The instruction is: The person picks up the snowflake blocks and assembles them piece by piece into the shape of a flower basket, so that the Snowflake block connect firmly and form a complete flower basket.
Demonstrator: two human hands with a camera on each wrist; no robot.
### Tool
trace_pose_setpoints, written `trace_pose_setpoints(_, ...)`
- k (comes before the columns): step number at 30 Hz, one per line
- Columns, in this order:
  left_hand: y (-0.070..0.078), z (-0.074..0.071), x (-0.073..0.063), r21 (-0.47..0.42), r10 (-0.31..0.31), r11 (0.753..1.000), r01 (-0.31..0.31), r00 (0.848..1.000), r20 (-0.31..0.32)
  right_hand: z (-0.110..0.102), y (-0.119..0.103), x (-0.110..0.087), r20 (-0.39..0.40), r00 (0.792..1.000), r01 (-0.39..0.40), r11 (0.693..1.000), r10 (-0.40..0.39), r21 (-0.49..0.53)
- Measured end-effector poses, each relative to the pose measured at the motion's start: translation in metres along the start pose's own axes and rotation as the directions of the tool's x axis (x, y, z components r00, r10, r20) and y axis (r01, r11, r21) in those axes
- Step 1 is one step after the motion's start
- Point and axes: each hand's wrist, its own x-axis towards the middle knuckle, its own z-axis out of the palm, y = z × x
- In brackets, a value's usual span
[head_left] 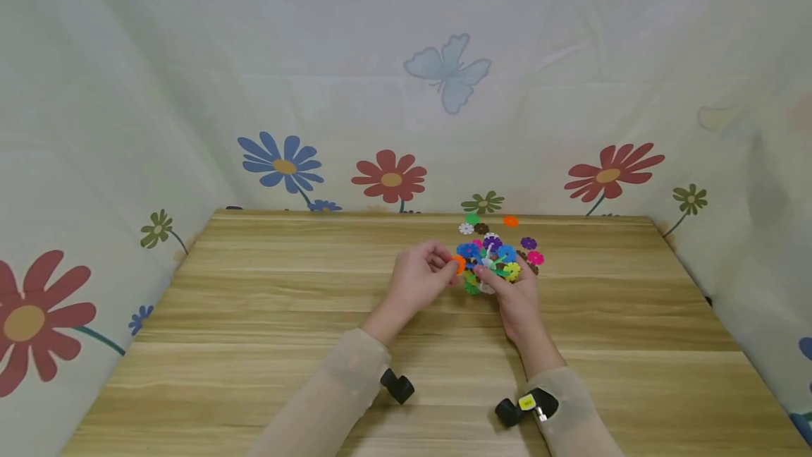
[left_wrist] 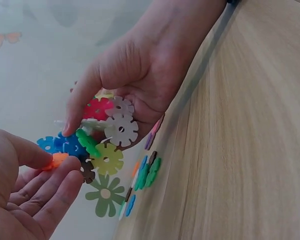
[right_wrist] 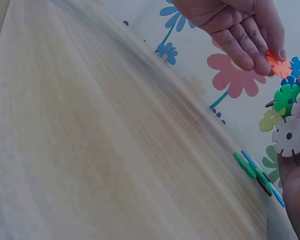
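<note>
My left hand (head_left: pixel 420 272) pinches an orange disc (head_left: pixel 459 264) between thumb and fingers, just beside the cluster (left_wrist: pixel 89 143) that my right hand (head_left: pixel 521 300) grips over the tabletop (head_left: pixel 285 302), right of centre. Loose discs (head_left: pixel 510 221) lie beyond, toward the tabletop's far edge.

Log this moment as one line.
left hand: pinches orange disc | right hand: holds disc cluster | loose discs: on table

Pale beige sleeves (head_left: pixel 323 393) carry black wrist cameras (head_left: pixel 400 389), the right one bearing a yellow label (head_left: pixel 528 402).
</note>
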Motion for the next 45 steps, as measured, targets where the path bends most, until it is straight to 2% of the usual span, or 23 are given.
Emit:
trace_pose_setpoints(11,0.001,0.001,-0.001,0.001,0.035,0.999,-0.035,0.999,0.016,0.001,0.001,-0.001,0.007,1.0,0.003,1.0,-0.003,-0.007)
trace_pose_setpoints(16,0.002,0.007,-0.003,-0.03,0.032,0.999,-0.032,0.999,-0.017,0.001,0.0,-0.002,0.013,1.0,-0.026,0.999,0.026,-0.04)
trace_pose_setpoints(23,0.002,0.019,-0.009,-0.07,0.014,0.997,-0.017,0.998,-0.056,0.0,0.001,-0.002,0.002,1.0,-0.018,1.0,0.018,0.01)
trace_pose_setpoints(30,-0.001,0.017,-0.007,-0.105,0.018,0.994,-0.023,0.998,-0.053,-0.002,-0.002,0.0,0.008,0.999,-0.035,0.999,0.035,0.033)
trace_pose_setpoints(32,-0.004,0.017,-0.006,-0.07,0.006,0.998,-0.009,0.999,-0.033,-0.005,-0.004,0.002,-0.006,0.999,-0.048,0.996,0.048,0.071)
trace_pose_setpoints(34,-0.009,0.017,-0.005,0.004,-0.016,1.0,0.016,1.0,0.004,-0.008,-0.006,0.004,-0.03,0.997,-0.063,0.991,0.067,0.115)
trace_pose_setpoints(36,-0.014,0.017,-0.004,0.089,-0.041,0.995,0.036,0.997,0.062,-0.012,-0.007,0.006,-0.054,0.994,-0.086,0.982,0.096,0.166)
trace_pose_setpoints(38,-0.018,0.018,-0.004,0.172,-0.051,0.985,0.029,0.99,0.128,-0.016,-0.008,0.007,-0.069,0.99,-0.108,0.972,0.125,0.208)
trace_pose_setpoints(41,-0.025,0.02,-0.002,0.304,-0.023,0.951,-0.048,0.974,0.226,-0.018,-0.011,0.008,-0.062,0.987,-0.13,0.959,0.15,0.252)
trace_pose_setpoints(45,-0.029,0.021,-0.002,0.473,-0.003,0.864,-0.174,0.937,0.35,-0.019,-0.013,0.007,-0.041,0.985,-0.148,0.95,0.165,0.275)
